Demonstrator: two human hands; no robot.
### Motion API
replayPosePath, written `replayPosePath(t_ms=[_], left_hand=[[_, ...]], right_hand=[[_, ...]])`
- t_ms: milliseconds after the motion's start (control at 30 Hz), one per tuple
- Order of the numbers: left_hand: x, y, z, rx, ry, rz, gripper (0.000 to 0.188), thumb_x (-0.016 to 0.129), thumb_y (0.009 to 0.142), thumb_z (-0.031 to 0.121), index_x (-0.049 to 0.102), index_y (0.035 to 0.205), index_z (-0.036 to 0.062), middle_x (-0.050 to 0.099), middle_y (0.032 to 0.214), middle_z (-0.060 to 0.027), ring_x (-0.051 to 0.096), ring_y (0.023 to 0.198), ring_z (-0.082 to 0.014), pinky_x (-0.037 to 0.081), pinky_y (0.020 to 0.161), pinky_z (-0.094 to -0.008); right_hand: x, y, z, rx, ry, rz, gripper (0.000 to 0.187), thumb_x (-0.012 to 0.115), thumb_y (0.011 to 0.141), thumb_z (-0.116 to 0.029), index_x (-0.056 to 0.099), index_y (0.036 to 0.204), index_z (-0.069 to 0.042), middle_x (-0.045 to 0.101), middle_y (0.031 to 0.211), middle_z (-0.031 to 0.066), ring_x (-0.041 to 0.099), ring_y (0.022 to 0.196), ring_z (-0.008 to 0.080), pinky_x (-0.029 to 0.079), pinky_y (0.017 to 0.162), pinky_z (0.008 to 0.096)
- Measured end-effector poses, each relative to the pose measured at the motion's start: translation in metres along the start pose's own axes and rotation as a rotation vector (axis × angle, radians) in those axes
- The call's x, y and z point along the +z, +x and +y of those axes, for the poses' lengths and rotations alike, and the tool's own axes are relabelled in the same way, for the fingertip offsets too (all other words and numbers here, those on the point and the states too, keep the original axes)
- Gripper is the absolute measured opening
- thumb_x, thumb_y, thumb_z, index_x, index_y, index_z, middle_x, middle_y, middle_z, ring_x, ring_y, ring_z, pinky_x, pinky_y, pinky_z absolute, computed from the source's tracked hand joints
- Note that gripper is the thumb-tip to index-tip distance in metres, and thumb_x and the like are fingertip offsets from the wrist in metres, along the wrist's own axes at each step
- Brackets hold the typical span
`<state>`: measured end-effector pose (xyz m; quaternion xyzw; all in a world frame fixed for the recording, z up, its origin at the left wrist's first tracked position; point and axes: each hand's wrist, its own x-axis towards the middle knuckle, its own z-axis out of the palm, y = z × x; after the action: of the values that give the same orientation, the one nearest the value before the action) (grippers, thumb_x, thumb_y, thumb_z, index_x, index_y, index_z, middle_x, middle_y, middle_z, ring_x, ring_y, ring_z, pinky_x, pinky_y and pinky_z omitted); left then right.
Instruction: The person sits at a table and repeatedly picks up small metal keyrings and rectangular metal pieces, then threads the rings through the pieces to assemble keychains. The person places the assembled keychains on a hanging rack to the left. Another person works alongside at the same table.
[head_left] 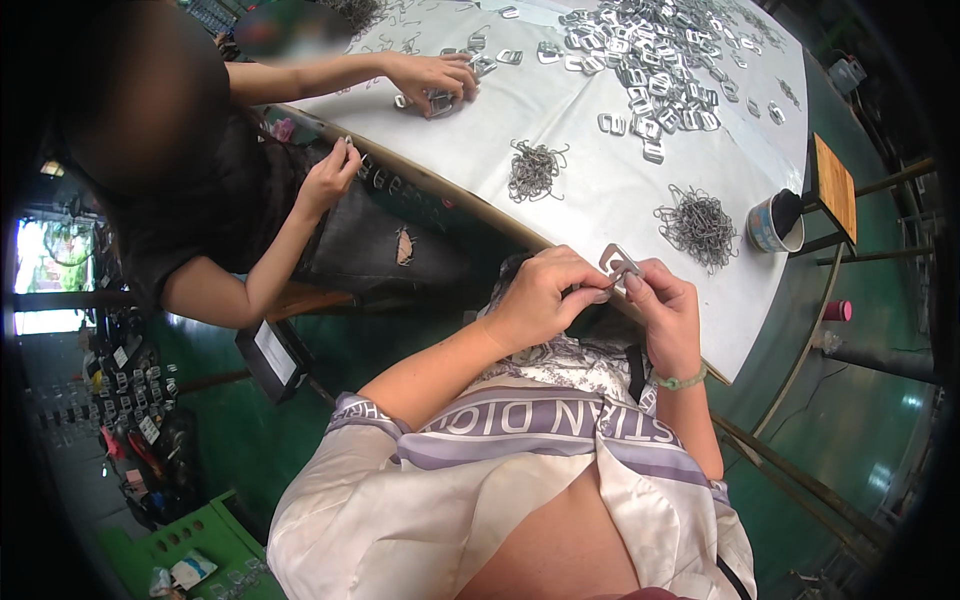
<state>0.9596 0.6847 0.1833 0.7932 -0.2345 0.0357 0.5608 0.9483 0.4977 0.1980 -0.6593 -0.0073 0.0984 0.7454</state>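
Note:
Just past the table's near edge, my right hand pinches a flat silver metal buckle between thumb and fingers. My left hand meets it from the other side, thumb and forefinger pressed together at the buckle's lower edge. Whatever small part those left fingertips grip is too hidden to make out. Beyond my hands, a tangled pile of bent wire hooks lies on the white-covered table. A smaller pile of wire hooks sits farther left.
A large heap of silver buckles spreads over the far table. To the left a co-worker's hand rests over buckles; their other hand is raised near the edge. A paper tub stands at the right edge, beside a wooden stool.

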Motion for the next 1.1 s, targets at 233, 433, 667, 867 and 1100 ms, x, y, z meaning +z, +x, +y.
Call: replayPosePath(t_ms=[233, 433, 667, 867, 1100], left_hand=[[0.007, -0.019, -0.012, -0.082, -0.041, -0.166, 0.016, 0.070, 0.076, 0.002, 0.068, 0.092, 0.0028, 0.069, 0.089, -0.0087, 0.064, 0.083, -0.0211, 0.050, 0.075, -0.0325], [-0.017, 0.006, -0.044, 0.078, 0.237, -0.111, 0.042, 0.077, 0.074, 0.019, 0.060, 0.111, 0.0065, 0.061, 0.118, -0.0128, 0.056, 0.113, -0.0293, 0.042, 0.096, -0.0392], [-0.026, 0.090, -0.138, 0.237, 0.934, -0.003, 0.030, 0.067, 0.083, 0.028, 0.065, 0.112, 0.0198, 0.058, 0.123, -0.0056, 0.043, 0.128, -0.0282, 0.018, 0.109, -0.0597], [-0.027, 0.152, -0.155, 0.162, 0.938, 0.104, 0.026, 0.068, 0.082, 0.030, 0.069, 0.105, 0.0188, 0.059, 0.120, -0.0053, 0.047, 0.121, -0.0266, 0.020, 0.110, -0.0575], [0.085, 0.249, -0.132, 0.247, 0.827, -0.128, 0.069, 0.059, 0.079, 0.062, 0.045, 0.139, 0.0307, 0.036, 0.147, -0.0107, 0.023, 0.140, -0.0351, 0.011, 0.111, -0.0646]], right_hand=[[0.000, -0.023, 0.021, -0.186, -0.284, 0.112, 0.014, 0.065, 0.085, -0.003, 0.069, 0.098, 0.002, 0.058, 0.078, 0.0043, 0.053, 0.072, 0.0114, 0.041, 0.065, 0.0239], [-0.006, -0.037, 0.026, -0.246, -0.464, 0.129, 0.010, 0.064, 0.083, 0.001, 0.066, 0.092, 0.003, 0.058, 0.078, 0.0091, 0.056, 0.069, 0.0160, 0.043, 0.063, 0.0266], [-0.012, -0.045, 0.026, -0.279, -0.534, 0.172, 0.014, 0.065, 0.079, 0.003, 0.067, 0.092, 0.001, 0.059, 0.079, 0.0114, 0.057, 0.071, 0.0238, 0.044, 0.064, 0.0313], [-0.022, -0.048, 0.031, -0.261, -0.551, 0.152, 0.013, 0.065, 0.077, 0.003, 0.067, 0.090, 0.000, 0.059, 0.078, 0.0117, 0.056, 0.073, 0.0259, 0.044, 0.066, 0.0339], [-0.024, -0.037, 0.042, -0.350, -0.585, 0.093, 0.019, 0.068, 0.072, 0.002, 0.068, 0.090, -0.003, 0.060, 0.079, 0.0103, 0.057, 0.075, 0.0276, 0.046, 0.068, 0.0354]])
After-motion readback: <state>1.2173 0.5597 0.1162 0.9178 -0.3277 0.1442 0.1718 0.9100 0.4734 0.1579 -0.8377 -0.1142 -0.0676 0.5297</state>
